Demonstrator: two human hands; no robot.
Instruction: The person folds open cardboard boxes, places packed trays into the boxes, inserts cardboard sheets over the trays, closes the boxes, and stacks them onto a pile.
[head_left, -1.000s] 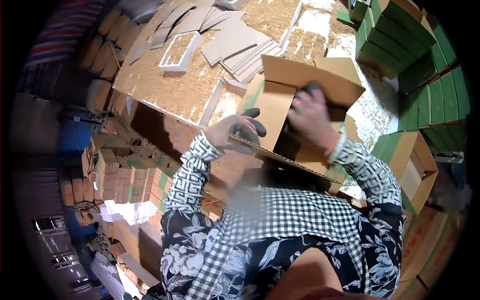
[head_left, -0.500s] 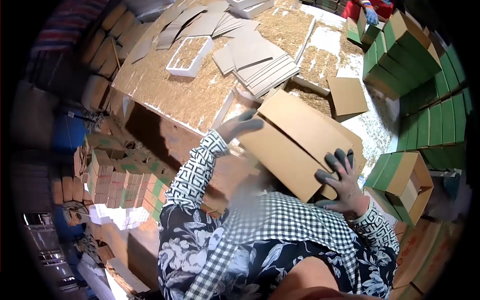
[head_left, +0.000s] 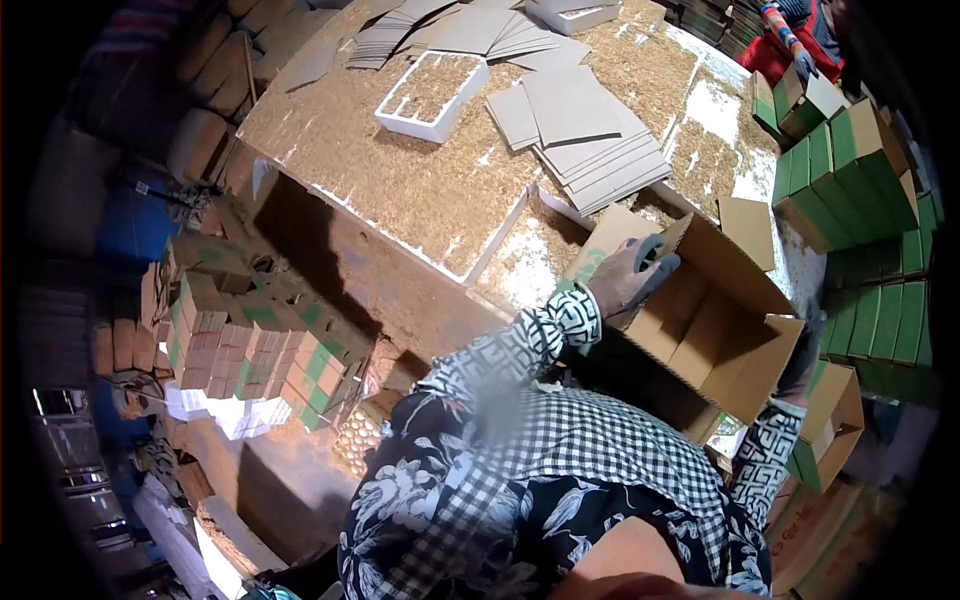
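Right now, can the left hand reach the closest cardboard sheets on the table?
Probably yes, if the left hand lets go of the open box: the sheets lie uncovered just beyond, nothing tall between.

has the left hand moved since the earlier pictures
Yes: the left hand has shifted rightward in the view, judged against the nearer cardboard sheets on the table.

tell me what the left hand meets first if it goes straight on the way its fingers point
Most likely the far inner wall of the open carton, across from the left hand; depth is unclear.
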